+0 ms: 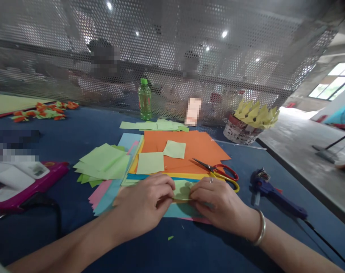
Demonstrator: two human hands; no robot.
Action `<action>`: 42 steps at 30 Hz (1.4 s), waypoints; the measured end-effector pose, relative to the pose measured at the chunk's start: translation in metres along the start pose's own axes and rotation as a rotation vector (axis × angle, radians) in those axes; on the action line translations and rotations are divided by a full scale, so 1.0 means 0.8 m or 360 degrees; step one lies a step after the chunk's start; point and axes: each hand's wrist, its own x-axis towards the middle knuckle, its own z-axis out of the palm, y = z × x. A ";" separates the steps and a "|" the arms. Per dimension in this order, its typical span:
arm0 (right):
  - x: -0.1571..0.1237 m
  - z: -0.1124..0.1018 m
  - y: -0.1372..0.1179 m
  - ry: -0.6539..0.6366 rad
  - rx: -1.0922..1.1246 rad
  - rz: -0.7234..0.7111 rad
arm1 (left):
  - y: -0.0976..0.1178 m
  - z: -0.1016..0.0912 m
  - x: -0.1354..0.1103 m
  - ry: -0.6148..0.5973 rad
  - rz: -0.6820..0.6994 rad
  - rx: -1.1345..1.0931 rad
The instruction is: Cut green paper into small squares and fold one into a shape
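A small light-green paper piece [181, 190] lies between my two hands, over a stack of coloured sheets. My left hand [153, 197] pinches its left edge with thumb and fingers. On the opposite edge, my right hand [217, 201] is closed on the same paper; it wears a ring and a bracelet. Just beyond are two loose green paper squares [150, 163] on an orange sheet [189, 141]. Scissors [214, 168] with red and yellow handles lie beside my right hand, partly hidden by it. A pile of green paper squares [102, 163] sits left of the stack.
A blue glue gun [280, 199] with a cord lies right; a magenta-and-white device [30, 185] is left. Behind stand a green bottle [144, 100] and a pot with yellow folded points [246, 125]. Green paper strips [155, 125] lie before the perforated screen [166, 49].
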 end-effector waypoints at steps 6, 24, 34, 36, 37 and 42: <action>0.001 0.000 -0.001 0.0005 0.0012 0.0028 | -0.002 0.003 -0.004 -0.0040 -0.0071 0.0057; 0.006 0.017 -0.002 0.0216 0.0192 0.0652 | -0.005 0.006 0.008 0.0077 -0.0342 -0.0083; 0.013 0.026 -0.008 0.0174 0.0086 0.0788 | -0.003 0.013 0.022 0.0166 -0.0455 -0.0028; 0.014 0.026 -0.010 0.0159 0.0039 0.0780 | -0.003 0.015 0.022 0.0177 -0.0438 -0.0003; 0.015 0.026 -0.010 0.0154 0.0017 0.0778 | -0.003 0.015 0.022 0.0185 -0.0426 0.0009; 0.016 0.028 -0.010 0.0134 -0.0046 0.0755 | -0.005 0.019 0.018 0.0190 -0.0410 0.0048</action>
